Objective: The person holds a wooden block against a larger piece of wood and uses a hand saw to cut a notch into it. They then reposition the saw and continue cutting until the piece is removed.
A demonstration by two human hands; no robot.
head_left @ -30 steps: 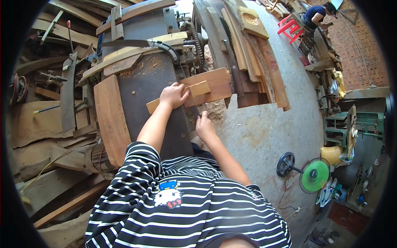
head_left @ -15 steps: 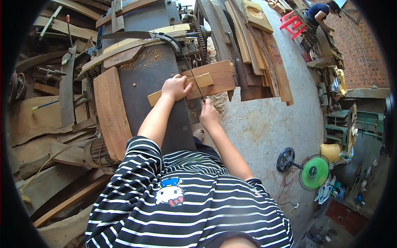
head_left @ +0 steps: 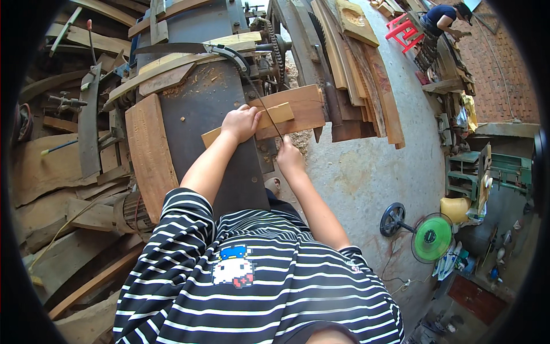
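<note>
My left hand [head_left: 240, 124] presses a narrow pale wooden strip [head_left: 282, 113] against a wider brown board [head_left: 312, 102], its fingers wrapped over the strip. A long, thin dark tool [head_left: 265, 107], like a saw blade seen edge-on, crosses the strip just right of that hand. My right hand [head_left: 291, 157] is closed around the near end of this thin saw, on the near side of the strip. Its handle is mostly hidden in my fingers. Beyond my hands, a curved pruning saw [head_left: 229, 56] with a grey and black handle lies across wooden pieces.
A dark metal machine bed [head_left: 200, 123] carries a thick plank [head_left: 150, 155] and sawdust. Stacked boards [head_left: 361, 74] stand at right, near a chain drive [head_left: 278, 51]. Scrap wood [head_left: 54, 166] fills the left. A green fan [head_left: 432, 237] and a stooping person [head_left: 438, 34] are farther right.
My right hand has drawn slightly toward me with the thin saw. My left hand stays on the strip. The whole view has shifted a little.
</note>
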